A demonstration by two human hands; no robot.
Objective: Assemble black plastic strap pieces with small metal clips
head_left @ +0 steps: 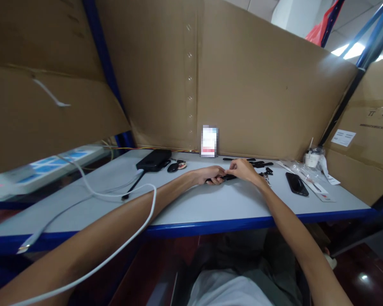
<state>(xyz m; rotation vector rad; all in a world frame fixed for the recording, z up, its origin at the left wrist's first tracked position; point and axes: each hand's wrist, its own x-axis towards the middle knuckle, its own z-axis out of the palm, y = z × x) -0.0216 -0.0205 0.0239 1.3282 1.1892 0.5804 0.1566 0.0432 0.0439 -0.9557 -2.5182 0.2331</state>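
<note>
My left hand (212, 174) is closed around a slim black object (230, 177) just above the white tabletop, near its middle. My right hand (241, 169) meets it from the right, its fingertips pinched together at the object's upper side. The fingers cover most of the object, and its kind cannot be made out. Behind and beside my right hand lie several small black pieces (262, 164). A little metal bunch, perhaps keys (267, 180), is partly hidden by my right wrist.
A lit phone (209, 142) leans on the cardboard wall (153, 76). Left are a black box (153, 160) with a cable and a dark oval item (172, 168). Right are a black phone (296, 184), clear packaging (301, 170) and a cup (312, 158). A white cable (147, 229) crosses my left arm.
</note>
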